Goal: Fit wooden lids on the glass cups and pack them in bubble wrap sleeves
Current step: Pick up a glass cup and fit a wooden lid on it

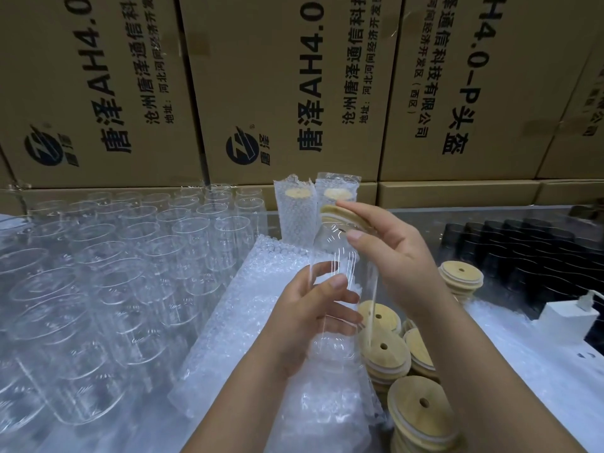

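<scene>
Leftward — glass cups (147,256); behind — cardboard boxes (277,76).

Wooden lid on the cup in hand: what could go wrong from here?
1. The wooden lid sits tilted on the rim of the glass cup. If the right hand presses it that way, it may jam or seat crooked.
2. Only the left hand grips the cup, so hard pressing could slip it onto the lid stacks or the empty glasses.

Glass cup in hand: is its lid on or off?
At the mouth, seating unclear: right hand pinches wooden lid atop glass cup, which left hand grips.
</scene>
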